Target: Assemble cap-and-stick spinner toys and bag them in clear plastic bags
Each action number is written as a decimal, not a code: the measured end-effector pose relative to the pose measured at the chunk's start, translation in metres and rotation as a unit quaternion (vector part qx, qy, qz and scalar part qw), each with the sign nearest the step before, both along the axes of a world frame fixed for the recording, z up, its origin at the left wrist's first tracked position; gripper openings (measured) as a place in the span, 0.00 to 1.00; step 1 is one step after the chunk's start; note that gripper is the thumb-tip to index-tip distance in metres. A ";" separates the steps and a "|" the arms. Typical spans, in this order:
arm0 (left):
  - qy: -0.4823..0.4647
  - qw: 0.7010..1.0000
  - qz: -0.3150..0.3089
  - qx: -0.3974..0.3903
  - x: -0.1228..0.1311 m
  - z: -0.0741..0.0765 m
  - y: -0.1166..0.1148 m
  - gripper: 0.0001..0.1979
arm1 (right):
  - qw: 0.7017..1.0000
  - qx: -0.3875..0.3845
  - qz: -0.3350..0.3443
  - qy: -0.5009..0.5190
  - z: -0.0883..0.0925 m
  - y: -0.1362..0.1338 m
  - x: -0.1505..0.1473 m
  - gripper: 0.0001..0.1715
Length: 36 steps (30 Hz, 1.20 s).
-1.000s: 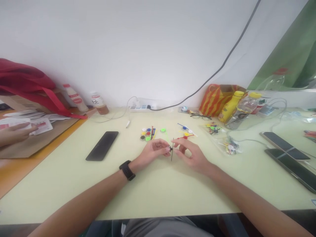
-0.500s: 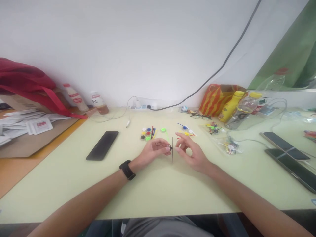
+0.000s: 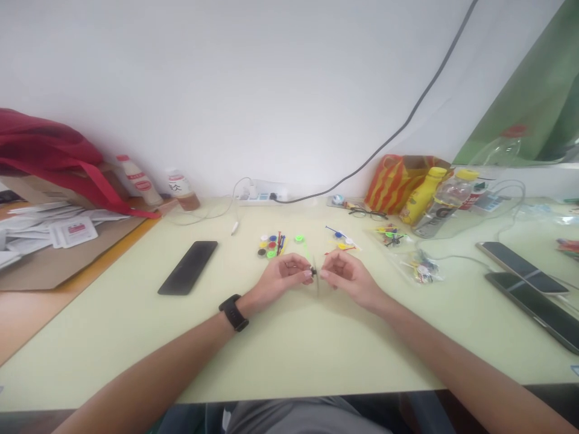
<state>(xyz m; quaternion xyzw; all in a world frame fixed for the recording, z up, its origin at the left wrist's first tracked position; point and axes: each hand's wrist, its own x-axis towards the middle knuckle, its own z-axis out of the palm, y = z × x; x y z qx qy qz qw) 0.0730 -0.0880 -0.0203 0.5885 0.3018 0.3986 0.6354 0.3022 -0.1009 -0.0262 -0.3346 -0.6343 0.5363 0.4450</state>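
Over the middle of the table, my left hand [image 3: 287, 272] is closed in a pinch on a small black propeller piece [image 3: 313, 272]. Its thin blade [image 3: 317, 286] stands upright and looks blurred. On the blade's other side, my right hand [image 3: 346, 274] has its thumb and fingers curled together, the tips right beside the hub. Whether they touch the blade or pinch anything, I cannot tell. Just beyond the hands lie coloured discs [image 3: 268, 244], red and blue sticks [image 3: 281, 243], a green disc [image 3: 299, 239] and blue, white and yellow pieces [image 3: 342, 239].
A black phone [image 3: 187, 268] lies left; two more phones [image 3: 522, 265] lie right. Clear bags of coloured parts [image 3: 423, 268] are right of the hands. Glasses [image 3: 367, 213], a power strip [image 3: 260, 196] and bottles [image 3: 418, 196] stand or lie along the back. White packets [image 3: 75, 231] are far left.
My right hand has moved left to the propeller, and its spread fingers have closed together. The blade, sharp before, is now blurred. My left hand has hardly moved.
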 end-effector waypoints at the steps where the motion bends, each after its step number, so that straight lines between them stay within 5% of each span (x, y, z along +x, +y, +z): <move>1: 0.001 1.000 -0.001 -0.001 0.000 0.000 0.000 0.15 | 1.000 -0.004 -0.002 0.003 -0.002 0.000 -0.002 0.21; 11: -0.002 1.000 -0.001 -0.002 0.001 0.000 0.000 0.14 | 0.999 0.031 -0.007 -0.038 -0.006 -0.002 -0.002 0.20; 17: 0.001 1.000 0.001 0.000 0.000 0.000 0.000 0.14 | 0.987 0.131 -0.061 -0.071 -0.002 -0.009 -0.001 0.33; 20: 0.000 1.000 0.002 0.001 0.001 0.001 0.000 0.14 | 0.987 0.121 -0.056 -0.094 0.001 -0.009 0.000 0.18; 25: 0.001 1.000 0.008 0.001 0.001 -0.001 0.000 0.15 | 0.995 0.035 -0.014 -0.093 0.006 0.001 0.006 0.38; 30: 0.003 1.000 0.006 0.001 0.001 0.000 0.000 0.15 | 0.998 0.021 -0.046 -0.025 0.005 0.003 0.003 0.24; 36: 0.003 1.000 -0.009 0.002 0.001 0.001 -0.001 0.15 | 0.999 0.035 -0.016 -0.027 -0.005 0.000 -0.005 0.20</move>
